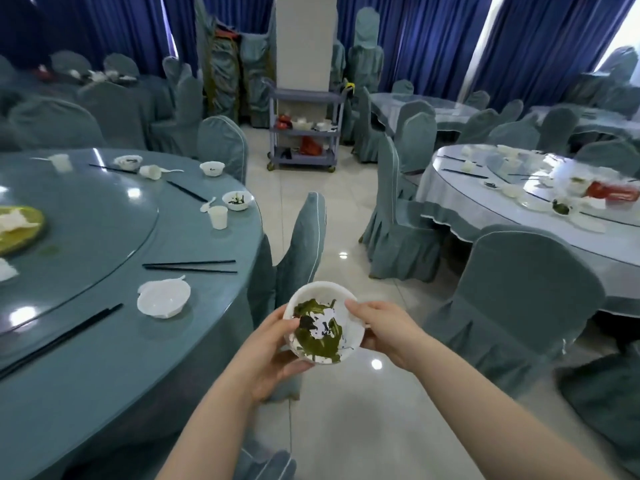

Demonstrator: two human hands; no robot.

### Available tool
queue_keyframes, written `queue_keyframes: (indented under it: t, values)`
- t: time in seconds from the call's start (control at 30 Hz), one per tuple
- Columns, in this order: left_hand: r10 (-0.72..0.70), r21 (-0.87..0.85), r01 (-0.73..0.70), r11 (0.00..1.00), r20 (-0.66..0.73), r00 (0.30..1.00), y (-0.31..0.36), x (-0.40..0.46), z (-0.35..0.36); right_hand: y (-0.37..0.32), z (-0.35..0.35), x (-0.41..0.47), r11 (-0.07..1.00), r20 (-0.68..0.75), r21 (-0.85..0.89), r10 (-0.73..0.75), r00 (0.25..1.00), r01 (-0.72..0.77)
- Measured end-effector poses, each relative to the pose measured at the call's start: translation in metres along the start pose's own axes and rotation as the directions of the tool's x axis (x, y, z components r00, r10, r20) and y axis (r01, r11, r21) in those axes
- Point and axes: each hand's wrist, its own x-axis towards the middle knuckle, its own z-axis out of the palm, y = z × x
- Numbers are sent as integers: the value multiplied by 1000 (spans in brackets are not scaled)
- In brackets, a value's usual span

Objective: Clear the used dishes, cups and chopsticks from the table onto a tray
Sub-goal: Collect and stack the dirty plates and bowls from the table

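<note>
Held over the aisle floor, off the table's edge: a white bowl (323, 322) smeared with green leftovers and a scrap of white paper. Gripped on both sides, left hand (268, 355) cupped under and around the near-left rim with thumb over the lip, right hand (384, 329) pinching the right rim, fingers curled behind the wall.

To the left, round table (104, 375) in blue cloth, its curved edge running from lower left up past the chairs. Still on it near that edge: an empty white bowl (163, 298), slightly crumpled; a pair of black chopsticks (189, 266) lying flat just beyond it, tips toward the rim; another pair of chopsticks (59, 337) slanting along the near-left side. Farther round: a white cup (218, 216) upright, a white spoon (207, 204) just beside it, a small bowl with green scraps (237, 200) close to the table's edge, and a far small bowl (212, 168) at the back rim. Glass turntable (69, 237) in the centre, carrying a green platter (17, 230) at the frame's left side.

Tucked against the table's right edge, a covered chair (304, 244), back leaning toward the aisle, just above the held bowl in the frame.

Straight ahead, a strip of pale tiled floor (311, 188) open between the chair rows, leading to a three-shelf service cart (303, 129) before a white pillar. On the right, a second round table (519, 209) with dishes, ringed by covered chairs narrowing the aisle on that side.
</note>
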Motion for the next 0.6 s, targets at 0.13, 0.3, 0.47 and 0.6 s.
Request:
queue_keyframes:
  t: [0.13,0.3,0.47,0.6]
  values:
    - [62,-88,-79,993,-186,981,12,40,4,-26,-5,66,999,60,-42,29,998,-27]
    - [129,-208,-230,951,-410,903,23,64,2,-57,7,141,984,247,-178,53,968,-9]
    - [179,-270,-420,866,-617,766,26,58,-25,-75,58,193,949,434,-313,106,895,39]
    - [151,-276,-532,801,-766,625,34,50,-55,-77,108,226,911,547,-404,164,821,87]
